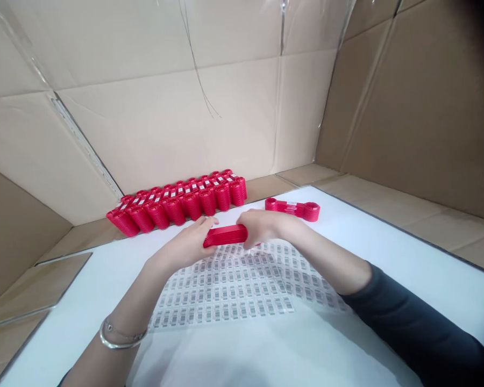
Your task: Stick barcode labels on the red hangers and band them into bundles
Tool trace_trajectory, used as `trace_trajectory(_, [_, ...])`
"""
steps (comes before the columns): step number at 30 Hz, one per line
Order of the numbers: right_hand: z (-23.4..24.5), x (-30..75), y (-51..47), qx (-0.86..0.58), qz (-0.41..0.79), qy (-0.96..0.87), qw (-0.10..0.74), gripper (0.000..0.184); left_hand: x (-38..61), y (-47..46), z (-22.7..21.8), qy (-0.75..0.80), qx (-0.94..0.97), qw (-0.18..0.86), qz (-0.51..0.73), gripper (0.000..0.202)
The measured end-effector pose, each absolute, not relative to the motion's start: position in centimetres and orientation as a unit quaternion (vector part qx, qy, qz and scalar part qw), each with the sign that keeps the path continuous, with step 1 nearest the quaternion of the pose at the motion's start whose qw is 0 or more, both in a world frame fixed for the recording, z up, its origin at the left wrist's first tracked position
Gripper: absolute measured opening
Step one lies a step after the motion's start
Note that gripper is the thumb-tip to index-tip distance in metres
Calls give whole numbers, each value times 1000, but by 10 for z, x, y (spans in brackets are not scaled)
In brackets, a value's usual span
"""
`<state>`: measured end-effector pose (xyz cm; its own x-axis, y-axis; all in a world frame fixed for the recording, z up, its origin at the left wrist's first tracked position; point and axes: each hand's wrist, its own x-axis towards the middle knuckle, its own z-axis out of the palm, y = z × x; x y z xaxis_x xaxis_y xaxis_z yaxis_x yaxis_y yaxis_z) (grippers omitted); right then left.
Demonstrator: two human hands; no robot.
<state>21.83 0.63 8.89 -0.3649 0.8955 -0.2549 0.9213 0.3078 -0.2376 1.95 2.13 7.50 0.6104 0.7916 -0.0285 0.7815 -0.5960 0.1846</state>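
Between my two hands is a stack of thin red plastic pieces point(227, 235), held just above sheets of barcode labels. My left hand point(193, 239) grips its left end, thumb and fingers closed round it. The right end is in my right hand point(258, 226), whose fingers wrap over it and are partly hidden. Beneath them, barcode label sheets point(221, 295) lie overlapping on the white tabletop. Just beyond my right wrist lies another red stack point(292, 208), with round ends, a narrower middle and a white label on top.
At the back left, a long row of red stacks point(177, 204) stands side by side, many with white labels. Cardboard walls point(185, 118) enclose the white table point(387, 258) at the back and sides. Thin wires point(197, 75) hang down the back wall.
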Motion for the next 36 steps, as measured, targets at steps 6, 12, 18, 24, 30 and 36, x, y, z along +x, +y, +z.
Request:
trace_trajectory(6, [73,298,-39,604,-336,718,-75,10,48,-43,89,365,924,110,32,31])
trace_trajectory(12, [43,325,-69,584,-453,665,-103,12,69,-97,64,296,928,186,-128,35])
trace_trajectory(18, [34,320,-17,661,-336,669,-52,16,100,-110,68,245,902,214,-284,44])
trace_trajectory(24, [41,310,24,663,-291,689,-29,16,105,-116,45,158,940,185,-240,42])
trace_trajectory(30, [52,269,33,611,-248,752,-3,14,81,-81,56,227,954,193,28,35])
trace_trajectory(36, [48,232,37,569,-242,784,48,17,33,6,60,438,885,94,129,34])
